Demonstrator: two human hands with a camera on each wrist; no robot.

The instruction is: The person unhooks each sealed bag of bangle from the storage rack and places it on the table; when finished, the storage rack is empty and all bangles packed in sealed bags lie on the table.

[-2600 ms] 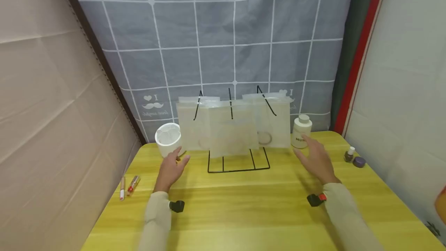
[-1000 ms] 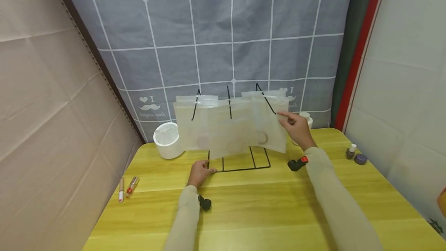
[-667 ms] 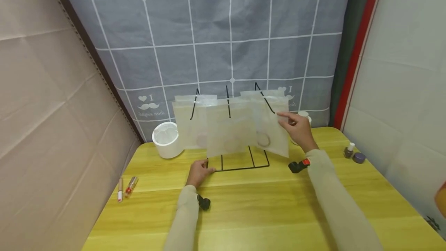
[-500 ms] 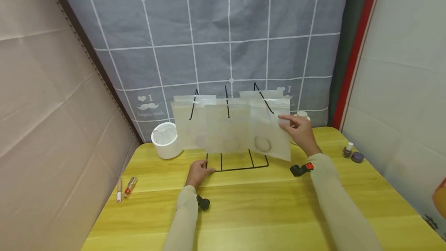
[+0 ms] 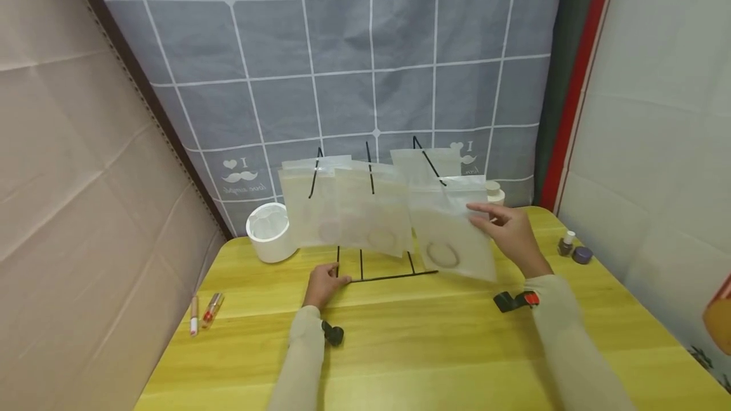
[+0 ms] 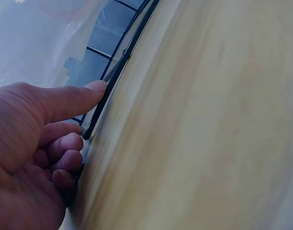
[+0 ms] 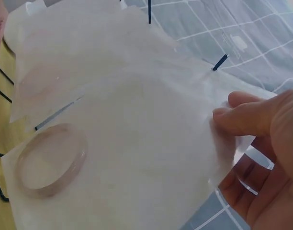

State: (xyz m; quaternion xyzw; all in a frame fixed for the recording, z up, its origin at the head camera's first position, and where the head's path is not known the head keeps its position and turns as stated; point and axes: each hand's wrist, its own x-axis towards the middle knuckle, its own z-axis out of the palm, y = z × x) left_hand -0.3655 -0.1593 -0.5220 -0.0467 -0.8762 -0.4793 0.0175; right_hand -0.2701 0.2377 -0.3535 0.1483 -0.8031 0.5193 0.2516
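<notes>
My left hand (image 5: 325, 284) pinches the front left corner of the black wire rack (image 5: 394, 276) between thumb and fingers, low over the table. Frosted zip bags hang on the rack's prongs, among them a left bag (image 5: 308, 214) and a middle bag (image 5: 374, 214). My right hand (image 5: 514, 240) pinches the right edge of the front right bag (image 5: 457, 224), which leans forward at the tip of the right prong. A pale ring-shaped bangle (image 7: 50, 160) shows through its lower part. Another bag (image 5: 425, 160) stays behind it on that prong.
A white round container (image 5: 271, 233) stands left of the rack. The white bottle (image 5: 493, 192) is mostly hidden behind my right hand. Two lip-makeup tubes, one a pink tube (image 5: 194, 316), lie at left; a nail polish bottle (image 5: 566, 243) and purple jar (image 5: 582, 255) stand at right.
Both hands have reached the rack; my left has taken its front corner. My right hand has gripped the front right bag and drawn it forward, down and right along the prong.
</notes>
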